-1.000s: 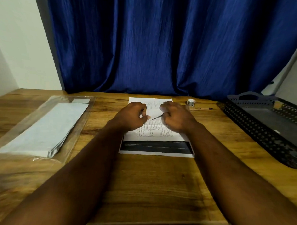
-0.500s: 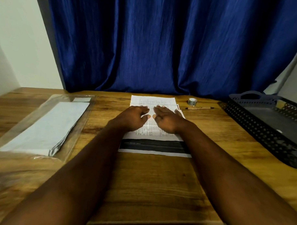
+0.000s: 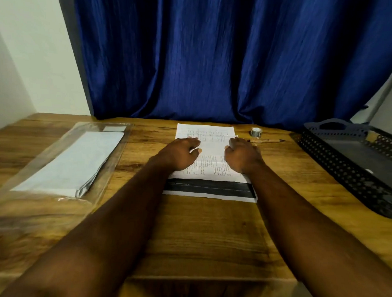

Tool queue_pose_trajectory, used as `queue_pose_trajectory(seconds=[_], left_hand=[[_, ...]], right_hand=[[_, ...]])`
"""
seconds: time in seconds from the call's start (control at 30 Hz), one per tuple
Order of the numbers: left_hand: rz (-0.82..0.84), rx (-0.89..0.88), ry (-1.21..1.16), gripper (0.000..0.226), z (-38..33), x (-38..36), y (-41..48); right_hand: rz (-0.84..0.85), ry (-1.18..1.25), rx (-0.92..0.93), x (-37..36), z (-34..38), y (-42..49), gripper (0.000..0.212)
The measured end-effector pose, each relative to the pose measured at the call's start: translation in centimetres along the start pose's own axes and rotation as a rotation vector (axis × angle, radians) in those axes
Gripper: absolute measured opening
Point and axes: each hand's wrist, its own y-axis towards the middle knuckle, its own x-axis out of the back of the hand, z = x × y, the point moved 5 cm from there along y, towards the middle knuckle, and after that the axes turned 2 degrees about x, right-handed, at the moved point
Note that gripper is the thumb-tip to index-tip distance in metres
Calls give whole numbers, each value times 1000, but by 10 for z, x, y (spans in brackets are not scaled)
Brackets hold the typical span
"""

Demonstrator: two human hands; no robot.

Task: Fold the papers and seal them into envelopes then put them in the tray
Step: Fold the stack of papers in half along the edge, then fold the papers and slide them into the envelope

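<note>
1. a wooden surface (image 3: 204, 237) stands before a dark blue pleated curtain (image 3: 209, 59).
2. the printed white paper sheet (image 3: 208, 136) lies mid-surface, with a black band along its near edge.
3. the left hand (image 3: 179, 153) rests flat on it, fingers loosely extended.
4. the right hand (image 3: 243, 156) sits at its right edge; the fingertips are hidden, so i cannot tell whether they grip it.
5. white envelopes in a clear plastic sleeve (image 3: 73, 161) lie left; the dark perforated plastic tray (image 3: 347, 172) is cut off at right.

**A desk-work corner in a plain room**

I sit at a wooden table (image 3: 204, 232) with a blue curtain (image 3: 220, 58) and a bare white wall (image 3: 38, 65) on its far side. Printed papers (image 3: 209, 148), packed envelopes (image 3: 73, 161) at left, tape (image 3: 255, 132), pen (image 3: 268, 141) and mesh tray (image 3: 338, 165) at right suggest office paperwork.
</note>
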Motion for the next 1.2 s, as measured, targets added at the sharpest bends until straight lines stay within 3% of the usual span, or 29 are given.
queue_pose_trajectory(seconds=[0.1,0.2,0.3,0.47,0.57,0.77,0.9,1.0,1.2], left_hand=[[-86,-19,-8,59,-4,8,-6],[-196,-15,-56,60,-4,21,-13],[-251,-3,-79,58,0,31,-24],[-262,35,49,47,24,52,-55],[-261,104,181,42,44,72,-74],[-112,384,235,70,92,119,-115],[-60,430,336,56,124,147,-139],[116,458,375,64,137,152,-159],[195,441,154,54,141,148,-169]], right_hand=[[-95,109,-5,9,2,-6,52],[-184,154,43,13,0,-7,33],[-179,186,55,11,-3,-7,28],[-117,42,89,23,10,-12,22],[-198,-31,107,31,21,-18,24],[-268,66,307,43,80,-44,22],[-188,131,488,35,128,-56,22],[-113,145,623,25,162,-69,23],[-71,173,706,11,198,-87,16]])
